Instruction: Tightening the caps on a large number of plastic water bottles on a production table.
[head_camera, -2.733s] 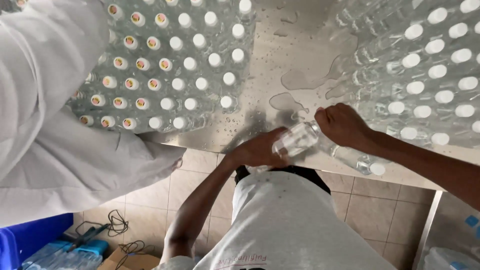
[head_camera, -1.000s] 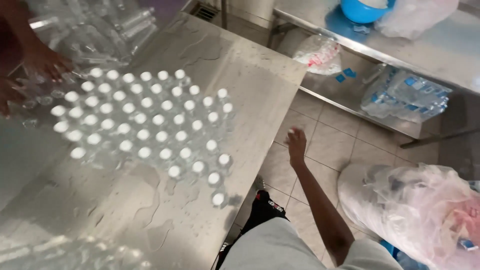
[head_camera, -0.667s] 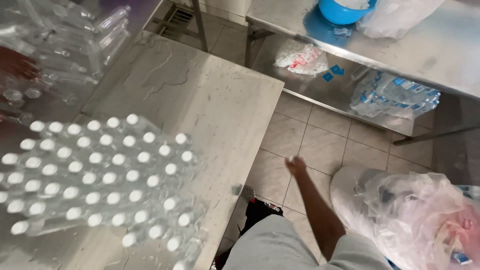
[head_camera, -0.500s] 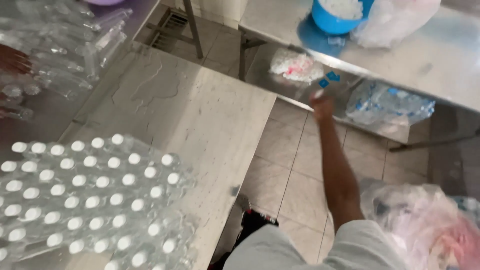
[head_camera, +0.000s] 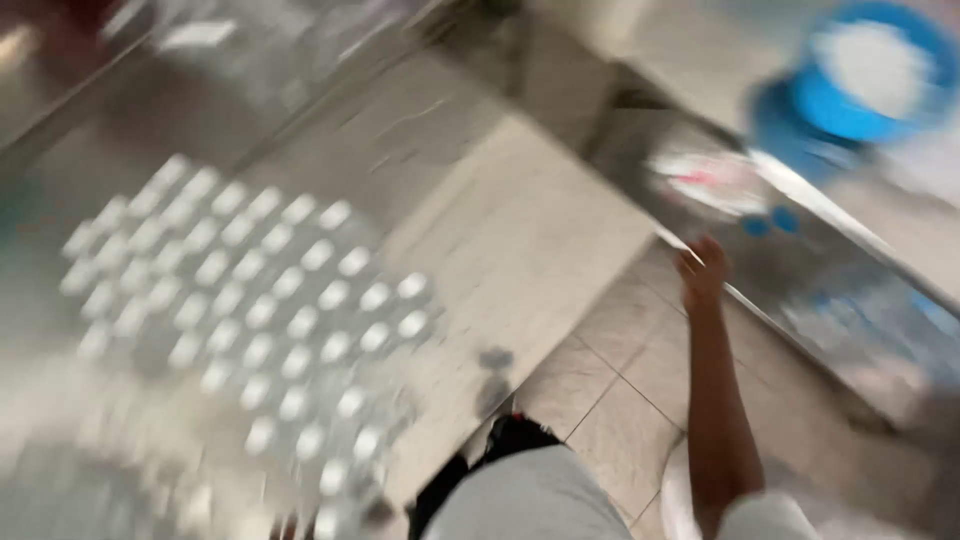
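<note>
Steel table (head_camera: 520, 210) across the left and centre of the frame, heavily blurred by camera motion, its corner ending near the lower centre. Second steel bench (head_camera: 700, 60) along the upper right, with a lower shelf (head_camera: 860, 300) slanting down toward the right edge. Beige tiled floor (head_camera: 620, 390) between the two, at lower centre.

On the table, left of centre: a tight block of clear bottles with white caps (head_camera: 260, 290), seen from above, standing in rows and reaching toward the lower left corner. More clear bottles, too smeared to count, along the upper left.

On the bench, upper right corner: a blue bucket (head_camera: 870, 70) filled with something white. On the shelf below it, a crumpled clear bag with red marks (head_camera: 715, 175) and two small blue caps (head_camera: 770, 222) just beside it. Farther right on the shelf, a pack of clear bottles, blurred.

Right hand (head_camera: 702, 270) right of centre, arm stretched up from the lower right, fingers at the shelf's front edge, near the blue caps. Empty, as far as can be seen; how far spread, impossible to tell through the blur. Left hand out of frame.

Grey shirt at the bottom centre; dark shoe beneath the table corner.
</note>
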